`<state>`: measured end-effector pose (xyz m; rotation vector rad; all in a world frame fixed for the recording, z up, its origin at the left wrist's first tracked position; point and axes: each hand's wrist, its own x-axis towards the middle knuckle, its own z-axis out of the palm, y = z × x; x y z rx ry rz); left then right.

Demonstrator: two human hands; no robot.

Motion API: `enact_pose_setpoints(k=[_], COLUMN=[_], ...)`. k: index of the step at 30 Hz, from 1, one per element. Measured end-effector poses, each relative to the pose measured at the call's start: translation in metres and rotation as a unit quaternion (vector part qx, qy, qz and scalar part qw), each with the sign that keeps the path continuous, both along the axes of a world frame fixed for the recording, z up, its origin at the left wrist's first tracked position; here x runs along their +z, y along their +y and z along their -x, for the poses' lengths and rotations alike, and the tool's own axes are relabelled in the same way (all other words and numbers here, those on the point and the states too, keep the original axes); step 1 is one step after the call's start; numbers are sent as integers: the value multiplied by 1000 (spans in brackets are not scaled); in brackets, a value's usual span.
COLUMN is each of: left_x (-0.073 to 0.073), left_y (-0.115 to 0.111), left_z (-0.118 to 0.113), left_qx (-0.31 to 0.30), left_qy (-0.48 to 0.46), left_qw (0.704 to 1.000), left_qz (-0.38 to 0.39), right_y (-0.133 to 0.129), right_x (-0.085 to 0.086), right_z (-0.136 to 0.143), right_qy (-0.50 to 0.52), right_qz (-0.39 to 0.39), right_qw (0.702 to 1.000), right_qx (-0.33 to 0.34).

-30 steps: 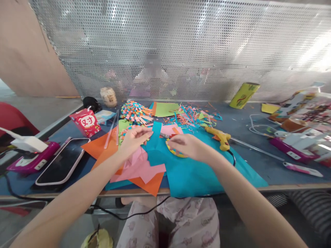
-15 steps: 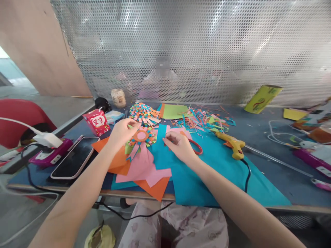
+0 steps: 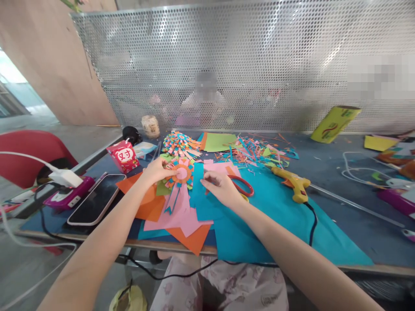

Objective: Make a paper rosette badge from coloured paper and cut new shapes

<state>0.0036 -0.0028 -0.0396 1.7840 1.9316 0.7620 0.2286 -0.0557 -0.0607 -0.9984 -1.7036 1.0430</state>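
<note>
A paper rosette (image 3: 182,174), with a pink centre, an orange ring and a fringe of several colours, lies on pink paper (image 3: 162,220). Its tail of pink and blue strips (image 3: 172,199) points toward me. My left hand (image 3: 158,171) is closed at the rosette's left edge, fingers over its rim. Just right of the rosette is my right hand (image 3: 222,188), its thumb and fingertips drawn together above the blue paper (image 3: 207,211). What it pinches, if anything, is too small to tell. Red-handled scissors (image 3: 244,186) lie partly behind that hand.
Another fringed paper flower (image 3: 180,144) and paper scraps (image 3: 256,151) lie further back. A yellow glue gun (image 3: 293,183) rests on the right, its cord hanging over the front edge. A phone (image 3: 97,199), a purple power strip (image 3: 69,192) and a red packet (image 3: 123,156) are at left.
My left hand has lowered onto the rosette's edge. The rosette's tail has shifted, with its blue strip now showing more. My right hand stays in nearly the same place; the view has moved slightly.
</note>
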Motion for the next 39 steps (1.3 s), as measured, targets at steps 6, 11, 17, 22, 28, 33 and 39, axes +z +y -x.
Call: enact_pose_setpoints(k=[6, 11, 17, 22, 28, 33, 39], left_x=[12, 24, 29, 27, 30, 26, 22], left_y=[-5, -8, -11, -11, -12, -16, -15], left_z=[-1, -1, -4, -4, -4, -12, -15], left_qx=[38, 9, -16, -44, -60, -60, -56], left_qy=[-280, -484, -606, -617, -634, -618, -618], left_qw=[956, 865, 775, 766, 753, 764, 754], left_qz=[-75, -130, -180, -174, -169, -175, -215], right_y=[-1, -4, -9, -14, -14, -16, -15], right_x=[4, 5, 6, 7, 0, -3, -6], right_z=[1, 0, -2, 0, 2, 4, 4], right_qy=[49, 66, 5, -18, -6, -34, -48], right_qz=[-1, 1, -79, -92, -56, -42, -45], right_qw=[999, 997, 997, 995, 998, 998, 998], right_qx=[5, 31, -6, -18, -14, -7, -24])
